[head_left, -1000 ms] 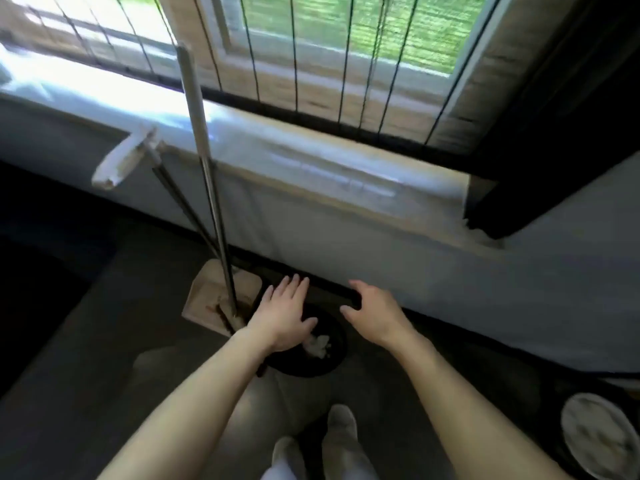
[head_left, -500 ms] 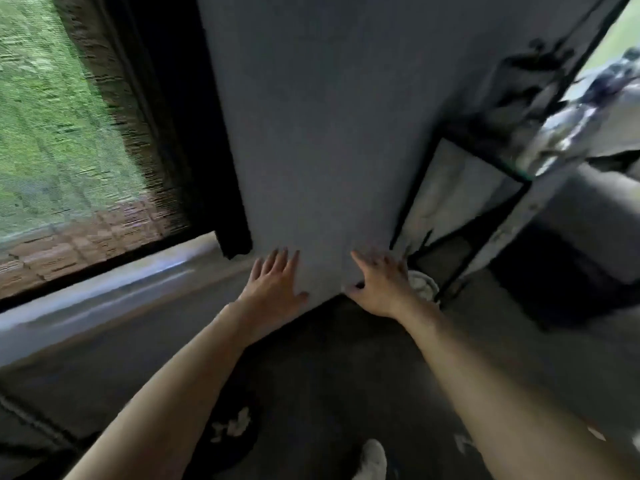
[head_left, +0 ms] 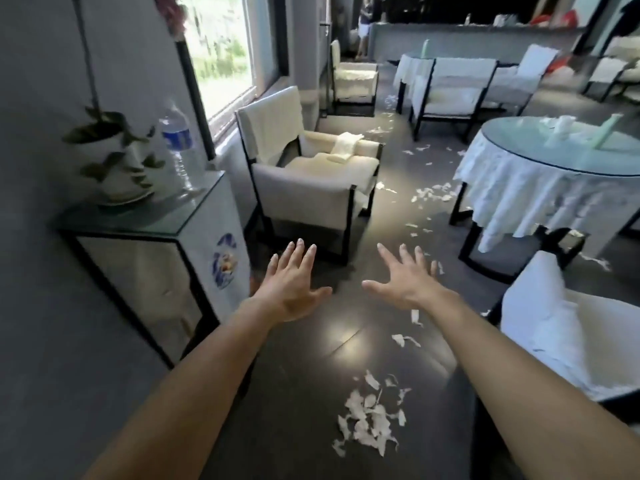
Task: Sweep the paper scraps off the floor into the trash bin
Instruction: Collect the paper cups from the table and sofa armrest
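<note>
White paper scraps lie in a pile (head_left: 369, 420) on the dark floor between my forearms. More scraps (head_left: 431, 195) trail down the aisle toward the far tables. My left hand (head_left: 294, 282) and my right hand (head_left: 405, 277) are stretched out in front of me over the floor, fingers spread, holding nothing. No broom, dustpan or trash bin shows in this view.
A glass-topped cabinet (head_left: 166, 244) with a plant pot (head_left: 117, 168) and water bottle (head_left: 178, 147) stands at the left wall. A cream armchair (head_left: 311, 174) sits beyond it. A round table (head_left: 554, 181) with a white cloth and another chair (head_left: 561, 327) flank the aisle on the right.
My view has swung right from the window wall, where broom, dustpan and black bin stood, to the room's aisle. Both hands stayed outstretched and empty.
</note>
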Motion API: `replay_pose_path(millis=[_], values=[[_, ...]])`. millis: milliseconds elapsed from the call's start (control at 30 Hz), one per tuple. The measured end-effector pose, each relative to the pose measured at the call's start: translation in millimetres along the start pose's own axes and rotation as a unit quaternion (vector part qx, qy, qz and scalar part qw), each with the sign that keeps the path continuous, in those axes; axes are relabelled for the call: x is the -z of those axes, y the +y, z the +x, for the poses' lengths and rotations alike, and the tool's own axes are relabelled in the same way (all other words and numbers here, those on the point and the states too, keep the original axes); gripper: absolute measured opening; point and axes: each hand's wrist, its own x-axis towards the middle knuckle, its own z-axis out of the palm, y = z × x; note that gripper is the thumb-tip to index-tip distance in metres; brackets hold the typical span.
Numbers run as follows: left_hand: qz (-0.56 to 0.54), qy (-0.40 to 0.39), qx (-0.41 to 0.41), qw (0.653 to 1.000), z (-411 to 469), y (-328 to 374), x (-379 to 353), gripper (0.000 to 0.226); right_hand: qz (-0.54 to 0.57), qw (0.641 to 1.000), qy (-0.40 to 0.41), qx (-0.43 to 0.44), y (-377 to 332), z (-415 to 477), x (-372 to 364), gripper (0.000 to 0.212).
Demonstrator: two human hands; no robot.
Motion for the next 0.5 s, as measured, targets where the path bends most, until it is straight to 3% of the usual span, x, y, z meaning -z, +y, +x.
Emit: replay_pose_path(millis=[300,500], values=[[0.035,-0.055,-0.09,0.994,235,104,-10,0.091,0.034,0.989,0.034,-0.137,157,125,86,0.09],[0.049,-0.081,-0.157,0.983,400,136,-29,0.094,0.07,0.975,0.032,-0.207,223,229,114,0.091]])
